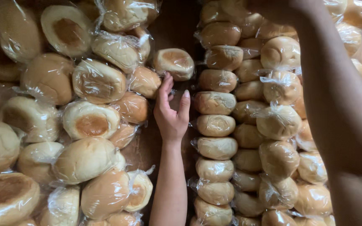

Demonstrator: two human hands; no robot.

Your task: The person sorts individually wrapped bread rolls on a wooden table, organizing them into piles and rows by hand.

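1. Clear plastic wraps every bread bun in view, each one bagged singly and lying on a dark brown wooden surface (177, 25).
2. Two hands show. The left hand (171, 112) reaches up the bare strip between the heaps, fingers spread and loose, gripping nothing; its fingertips (165, 79) lie just below a single wrapped bun (174, 62).
3. That bun lies alone at the head of the gap, pale underside up with a browner centre, touching the loose pile's edge.
4. The right hand (283, 9) is at the top edge, mostly out of frame; whether it grips anything I cannot tell. Its forearm crosses the right side.
5. The loose pile (86, 121) on the left holds roughly twenty buns in view, tumbled at all angles, several with flat undersides up.
6. The stacked rows (216, 125) on the right form about three columns; the nearest column shows about ten buns, one above another. The farther columns are partly hidden by the arm, so no full count.
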